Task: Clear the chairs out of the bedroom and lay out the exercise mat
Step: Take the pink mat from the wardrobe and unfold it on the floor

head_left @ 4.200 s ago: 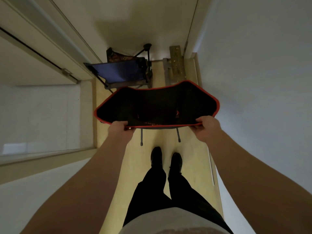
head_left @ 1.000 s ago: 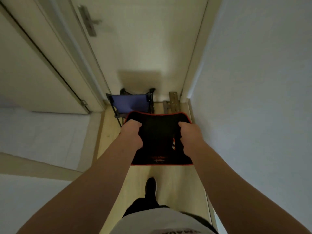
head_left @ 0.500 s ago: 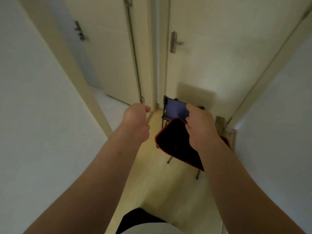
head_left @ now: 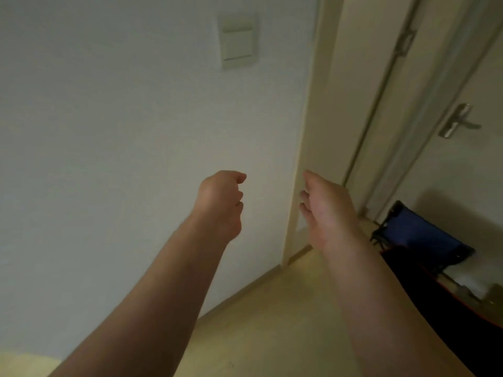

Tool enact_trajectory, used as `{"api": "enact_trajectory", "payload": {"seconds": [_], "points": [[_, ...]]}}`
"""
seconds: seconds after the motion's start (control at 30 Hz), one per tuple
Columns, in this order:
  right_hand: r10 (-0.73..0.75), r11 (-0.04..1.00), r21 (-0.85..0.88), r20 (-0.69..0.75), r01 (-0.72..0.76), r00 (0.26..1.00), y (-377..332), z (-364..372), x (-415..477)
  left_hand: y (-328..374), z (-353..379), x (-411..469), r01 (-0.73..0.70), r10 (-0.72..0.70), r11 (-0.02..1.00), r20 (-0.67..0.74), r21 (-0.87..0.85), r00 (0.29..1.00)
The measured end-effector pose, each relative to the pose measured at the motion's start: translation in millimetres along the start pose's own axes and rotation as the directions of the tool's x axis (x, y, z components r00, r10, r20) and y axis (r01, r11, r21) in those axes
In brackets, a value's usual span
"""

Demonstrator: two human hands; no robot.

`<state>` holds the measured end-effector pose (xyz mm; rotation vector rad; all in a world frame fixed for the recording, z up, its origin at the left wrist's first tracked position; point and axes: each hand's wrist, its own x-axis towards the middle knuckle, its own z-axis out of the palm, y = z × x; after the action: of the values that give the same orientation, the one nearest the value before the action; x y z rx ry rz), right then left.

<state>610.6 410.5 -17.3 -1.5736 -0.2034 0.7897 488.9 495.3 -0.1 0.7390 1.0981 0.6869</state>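
I have let go of the black chair (head_left: 441, 308); it now stands touching the blue chair (head_left: 424, 238), to my right. Left hand (head_left: 220, 205) loosely curled, right hand (head_left: 328, 210) relaxed, both empty. Chairs cleared, I judge; mat not in view.

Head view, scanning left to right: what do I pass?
left hand → right hand → blue chair. The black chair overlaps the blue one, so it is left out.
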Motion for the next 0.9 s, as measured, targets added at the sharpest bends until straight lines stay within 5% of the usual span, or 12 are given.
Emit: {"api": "enact_trajectory", "payload": {"seconds": [0.43, 0.67, 0.9], "points": [[0.035, 0.986, -0.159, 0.515, 0.055, 0.857, 21.8, 151.9, -65.2, 36.2, -157.9, -38.8, -0.220, 0.109, 0.945, -0.402, -0.241, 0.909], [0.123, 0.964, -0.246, 0.745, 0.099, 0.656, 46.7, 198.6, -113.2, 22.5, -215.4, -102.4, -0.376, 0.106, 0.886, -0.673, -0.270, 0.732], [0.225, 0.944, -0.297, 0.898, 0.144, 0.377, 81.4, 226.7, -201.0, -13.9, -278.7, -190.6, -0.504, 0.016, 0.806, -0.840, -0.310, 0.543]]}}
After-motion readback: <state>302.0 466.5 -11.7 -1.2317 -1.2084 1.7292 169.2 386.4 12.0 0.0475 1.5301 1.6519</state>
